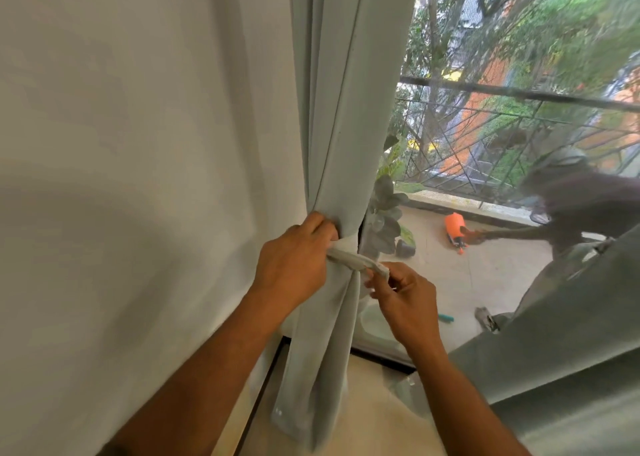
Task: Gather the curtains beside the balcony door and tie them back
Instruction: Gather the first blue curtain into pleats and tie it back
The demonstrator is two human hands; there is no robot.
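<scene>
Both forearms reach up and forward from the bottom of the view. The left hand [294, 261] is curled, knuckles up, its fingers pinching the gathered curtain [332, 143] and one end of the tie-back [356, 263] against the fabric. The right hand [405, 299], just to the right and slightly lower, pinches the other end of the tie-back between thumb and fingertips, so the strip runs across the front of the curtain between the two hands.

The curtain hangs bunched into folds above the hands and falls loose below them to the floor [363, 421]. Left of the left hand is a plain pale wall [138, 143]. Right of the right hand, through the glass door, lies a tiled balcony [485, 275] with a metal railing [519, 123], trees beyond it, a leafy plant [384, 213] and an orange sprayer [455, 232] lying on the tiles. A second curtain [561, 351] slants across the lower right.
</scene>
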